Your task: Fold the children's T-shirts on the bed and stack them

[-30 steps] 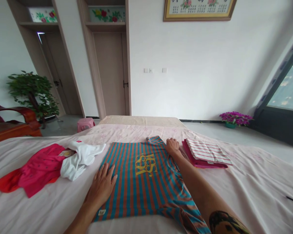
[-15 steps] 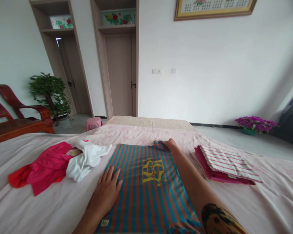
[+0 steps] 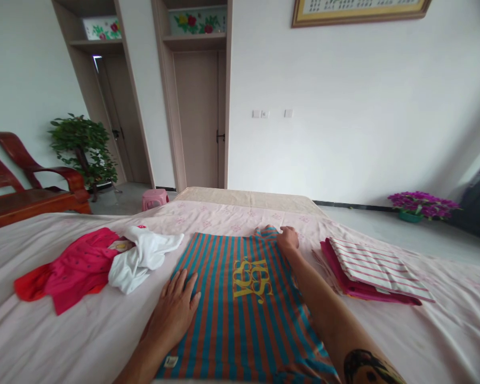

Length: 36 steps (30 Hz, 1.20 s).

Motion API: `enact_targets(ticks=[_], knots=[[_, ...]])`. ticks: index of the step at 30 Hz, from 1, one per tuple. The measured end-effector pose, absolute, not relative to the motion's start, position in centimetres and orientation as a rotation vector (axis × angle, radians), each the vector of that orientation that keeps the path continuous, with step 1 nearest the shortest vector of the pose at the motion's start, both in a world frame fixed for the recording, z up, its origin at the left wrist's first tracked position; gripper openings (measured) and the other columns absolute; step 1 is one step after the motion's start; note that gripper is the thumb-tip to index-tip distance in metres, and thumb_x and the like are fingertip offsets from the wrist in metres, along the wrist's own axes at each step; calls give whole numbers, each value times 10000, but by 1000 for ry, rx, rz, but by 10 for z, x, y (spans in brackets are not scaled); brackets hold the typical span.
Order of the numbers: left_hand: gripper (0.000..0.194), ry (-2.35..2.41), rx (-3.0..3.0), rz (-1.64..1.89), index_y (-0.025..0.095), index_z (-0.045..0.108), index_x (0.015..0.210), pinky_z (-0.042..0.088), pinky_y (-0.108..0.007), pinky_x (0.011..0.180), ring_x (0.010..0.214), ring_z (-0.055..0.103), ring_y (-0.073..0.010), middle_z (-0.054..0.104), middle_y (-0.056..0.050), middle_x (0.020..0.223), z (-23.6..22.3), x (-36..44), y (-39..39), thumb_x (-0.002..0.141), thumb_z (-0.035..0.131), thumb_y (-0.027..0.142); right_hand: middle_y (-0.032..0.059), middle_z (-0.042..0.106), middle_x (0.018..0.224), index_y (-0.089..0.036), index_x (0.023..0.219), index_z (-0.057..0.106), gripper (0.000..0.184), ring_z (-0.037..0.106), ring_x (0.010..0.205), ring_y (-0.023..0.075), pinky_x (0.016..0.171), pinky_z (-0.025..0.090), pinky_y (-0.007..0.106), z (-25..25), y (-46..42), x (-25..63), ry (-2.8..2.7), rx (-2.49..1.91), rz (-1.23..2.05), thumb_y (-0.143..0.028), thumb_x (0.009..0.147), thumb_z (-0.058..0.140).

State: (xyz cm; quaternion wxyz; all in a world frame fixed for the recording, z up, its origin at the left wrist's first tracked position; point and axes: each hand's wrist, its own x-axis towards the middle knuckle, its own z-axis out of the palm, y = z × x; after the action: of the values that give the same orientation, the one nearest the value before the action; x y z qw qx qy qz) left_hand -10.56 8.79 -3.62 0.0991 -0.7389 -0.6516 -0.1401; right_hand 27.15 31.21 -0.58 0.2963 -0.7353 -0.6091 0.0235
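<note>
Left hand (image 3: 175,306) is flat on the near-left edge of the striped shirt (image 3: 220,304), fingers slightly spread, palm down, not gripping anything. Right hand (image 3: 288,238) is at the shirt's far-right corner, fingers curled, touching the fabric by the small sleeve (image 3: 269,231); the fingertips are small and partly hidden here, so can't tell whether it's pinching cloth or just resting on it. Shirt is laid out on the bed sheet (image 3: 84,346) between both hands, blue and brown stripes, yellow lettering (image 3: 251,280) roughly midway between the grips. White label (image 3: 170,362) sits just right of the left wrist, at the shirt's edge. Some fabric is bunched at the near end, left of the right forearm. Left of the left hand and further out: a white garment (image 3: 140,261), crumpled, touching a pink garment (image 3: 78,266), with a red cloth (image 3: 32,284) showing from under the pink. Right of the right hand, apart from it: a folded white cloth with red stripes (image 3: 378,266) on top of a folded magenta cloth (image 3: 336,266). Beyond both hands: pink stool (image 3: 154,198) out past the left, purple flowers (image 3: 422,204) out past the right.
</note>
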Motion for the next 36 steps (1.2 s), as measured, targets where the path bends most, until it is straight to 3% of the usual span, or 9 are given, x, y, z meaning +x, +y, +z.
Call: enact_targets(ticks=[5, 8, 13, 17, 20, 24, 27, 31, 36], knots=[[509, -1926, -2174, -414, 205, 543, 1385, 330, -481, 1124, 1390, 404, -301, 464, -144, 1486, -37, -106, 88, 951, 377, 415, 83, 630, 1254, -264, 1129, 723, 355, 496, 1202, 257, 1023, 357, 360, -12, 307, 245, -1987, -1876, -39, -226, 885, 469], [511, -1931, -2182, -405, 203, 536, 1389, 330, -484, 1123, 1391, 402, -298, 462, -144, 1488, -36, -106, 87, 952, 377, 412, 27, 567, 1369, -331, 1300, 612, 401, 467, 1254, 233, 1048, 345, 363, -16, 311, 229, -2193, -1818, -24, -350, 941, 433], [511, -1937, -2177, -364, 206, 533, 1392, 313, -471, 1133, 1398, 393, -287, 456, -136, 1495, -35, -106, 87, 955, 373, 420, 53, 348, 1557, -295, 1451, 438, 493, 257, 1428, 279, 1134, 206, 530, -15, 304, 229, -2254, -1887, -74, -418, 992, 310], [511, -1934, -2170, -358, 215, 519, 1403, 297, -472, 1134, 1405, 382, -282, 442, -134, 1506, -38, -107, 87, 964, 353, 416, 43, 212, 1615, -286, 1536, 273, 571, 169, 1472, 239, 1171, 160, 459, -16, 272, 244, -2407, -1775, -113, -477, 998, 280], [515, -1932, -2178, -376, 221, 502, 1415, 281, -481, 1136, 1408, 375, -282, 434, -133, 1512, -41, -108, 86, 967, 348, 423, 19, 237, 1608, -317, 1533, 271, 576, 192, 1469, 234, 1171, 164, 466, -14, 248, 258, -2518, -1804, -55, -519, 993, 273], [512, -1939, -2177, -371, 218, 491, 1420, 276, -471, 1135, 1411, 366, -271, 429, -131, 1515, -42, -108, 85, 970, 349, 416, 118, 263, 1591, -204, 1520, 319, 579, 172, 1473, 291, 1158, 111, 564, -6, 216, 271, -2321, -2073, -98, -458, 1005, 248], [518, -1939, -2178, -365, 208, 483, 1426, 279, -480, 1129, 1400, 377, -285, 406, -143, 1528, -44, -109, 85, 971, 349, 418, 117, 225, 1603, -180, 1528, 300, 596, 143, 1483, 257, 1184, 107, 482, -4, 178, 270, -2366, -1922, -141, -466, 1006, 265], [537, -1904, -2201, -364, 187, 469, 1437, 285, -497, 1115, 1384, 396, -308, 402, -178, 1522, -43, -110, 83, 977, 323, 423, 38, 256, 1601, -270, 1540, 265, 571, 195, 1472, 212, 1188, 151, 421, -11, 118, 274, -2595, -1509, -75, -497, 1016, 254], [533, -1891, -2248, -335, 194, 467, 1438, 277, -499, 1122, 1393, 389, -303, 403, -169, 1524, -36, -112, 71, 971, 335, 414, 102, 391, 1531, -220, 1458, 430, 497, 307, 1415, 279, 1148, 204, 483, 2, 69, 305, -2345, -1879, -157, -414, 1003, 378]])
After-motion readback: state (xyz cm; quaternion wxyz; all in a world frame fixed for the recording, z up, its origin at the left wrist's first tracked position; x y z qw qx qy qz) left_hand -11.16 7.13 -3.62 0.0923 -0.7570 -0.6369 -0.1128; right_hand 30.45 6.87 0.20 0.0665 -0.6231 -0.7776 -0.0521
